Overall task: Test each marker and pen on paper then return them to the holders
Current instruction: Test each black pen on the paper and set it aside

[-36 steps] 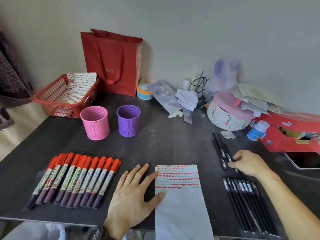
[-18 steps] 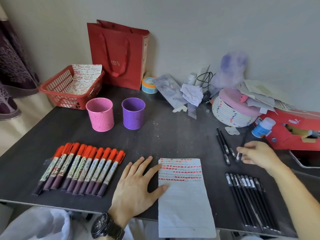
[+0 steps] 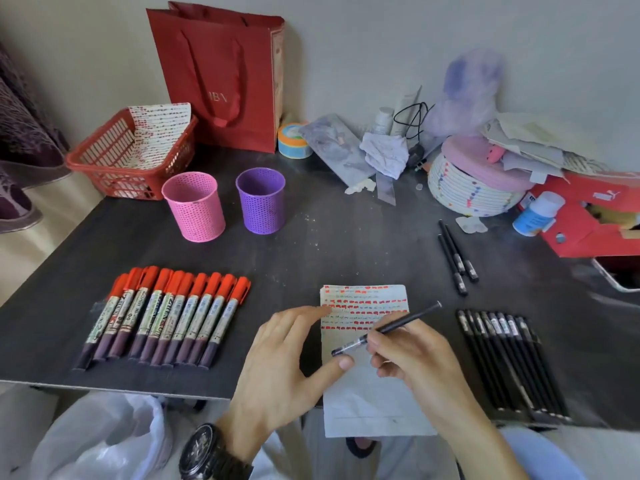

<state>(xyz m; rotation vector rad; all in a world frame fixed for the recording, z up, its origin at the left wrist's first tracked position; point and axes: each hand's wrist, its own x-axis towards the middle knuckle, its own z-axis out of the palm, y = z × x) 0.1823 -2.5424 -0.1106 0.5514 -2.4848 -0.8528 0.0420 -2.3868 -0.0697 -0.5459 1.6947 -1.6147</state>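
Right hand [image 3: 414, 355]: fingers curled round a black pen [image 3: 388, 329], gripping it mid-barrel, pen slanted over the paper [image 3: 372, 386], its lower end toward the left thumb. Whether that end is capped is hard to make out.

Left hand [image 3: 287, 362]: fingers spread and relaxed, holding nothing, at the paper's left edge, thumb tip just below the pen's lower end. Whether the palm rests on the tabletop [image 3: 346, 244] I cannot tell. Watch [image 3: 207, 452] on that wrist.

Paper lies at the near edge, overhanging it; red dashes in rows across its upper part. Left of the paper: row of red-capped markers [image 3: 166, 317]. Right of it: row of black pens [image 3: 509, 362]. Beyond and right of the paper: two loose black pens [image 3: 457, 258]. Beyond and left: pink holder [image 3: 194, 206] and purple holder [image 3: 261, 204], upright, side by side.

Dark tabletop against a pale wall; far clutter right of the paper partly blurred. Red basket [image 3: 104, 168] and red bag [image 3: 221, 77] stand farther back, left of the paper.
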